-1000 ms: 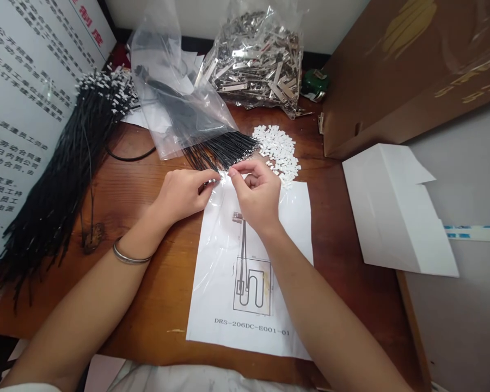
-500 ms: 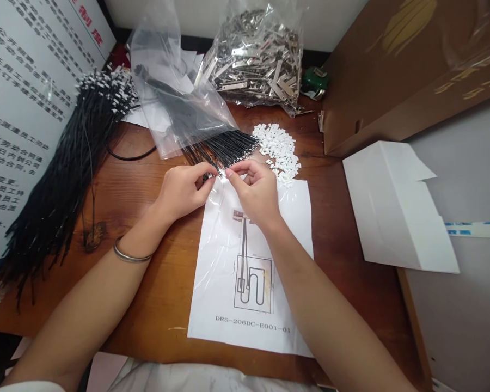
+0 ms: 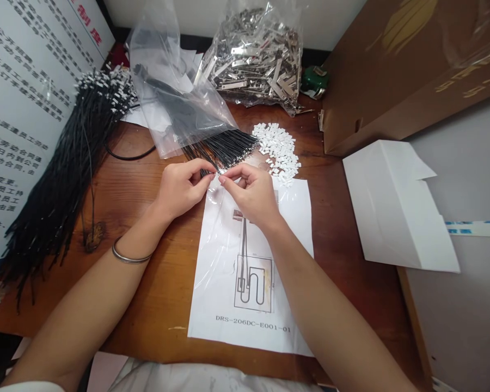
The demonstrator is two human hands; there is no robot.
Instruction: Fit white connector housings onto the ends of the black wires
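Observation:
My left hand [image 3: 182, 188] pinches the tip of a thin black wire, which runs out from the bundle of black wires [image 3: 224, 148] spilling out of a clear plastic bag [image 3: 175, 103]. My right hand [image 3: 249, 191] is closed in a pinch too, its fingertips meeting the left ones over the top edge of the drawing sheet [image 3: 251, 272]. What the right fingers hold is too small to make out. A heap of small white connector housings [image 3: 280, 149] lies just right of my hands.
A big bundle of black wires with white ends [image 3: 65, 174] lies at the left beside a printed board [image 3: 20, 98]. A bag of metal terminals [image 3: 255, 57] sits at the back. A brown carton [image 3: 400, 76] and folded white paper [image 3: 396, 207] occupy the right.
Both hands have drawn together, the right hand shifting a little left, so the fingertips now touch. Nothing else has moved.

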